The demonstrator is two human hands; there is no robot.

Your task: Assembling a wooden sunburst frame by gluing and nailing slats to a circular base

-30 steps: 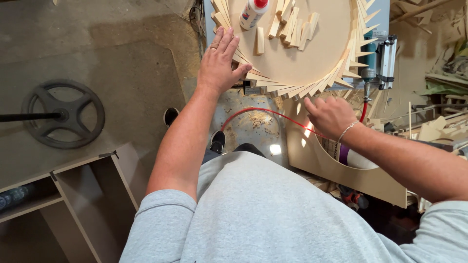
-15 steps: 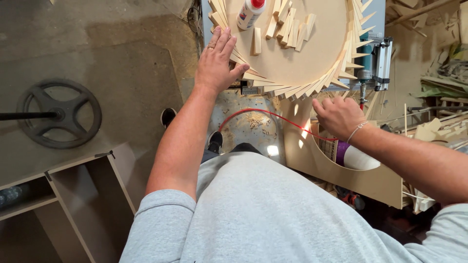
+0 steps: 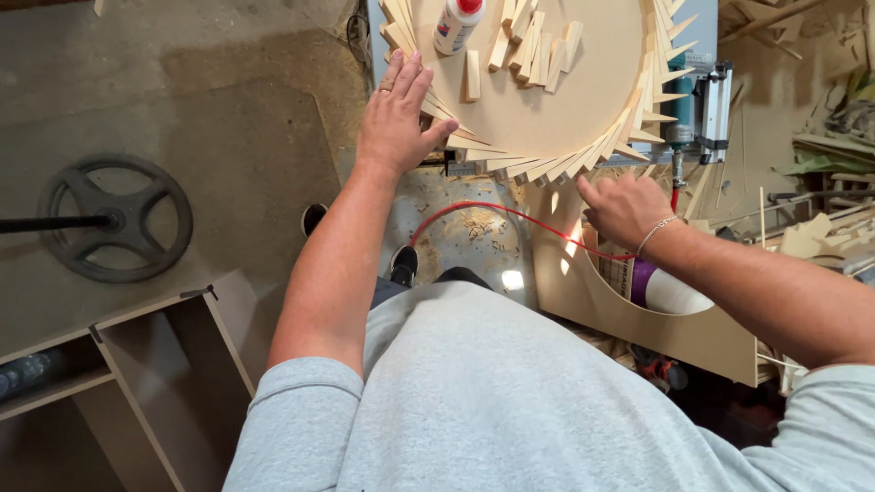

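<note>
A round wooden disc (image 3: 538,118) with pointed wooden wedges fanned around its rim lies in front of me. My left hand (image 3: 396,118) rests flat on the wedges at the disc's left edge, fingers spread. My right hand (image 3: 624,208) hovers just below the lower right rim, fingers curled loosely, holding nothing that I can see; a bracelet circles its wrist. Several loose wooden blocks (image 3: 533,46) and a white glue bottle (image 3: 456,23) with a red cap lie on the disc. A nail gun (image 3: 706,105) sits at the disc's right edge.
A red air hose (image 3: 492,211) loops under the disc. A curved wooden panel (image 3: 665,333) with a cutout leans at the right, a white and purple container (image 3: 661,287) behind it. A black handwheel (image 3: 114,219) lies on the floor at left, a cabinet carcass (image 3: 137,383) below it.
My right hand has lifted slightly toward the disc's lower right rim. My left hand has stayed pressed on the left wedges. The camera has tilted a little.
</note>
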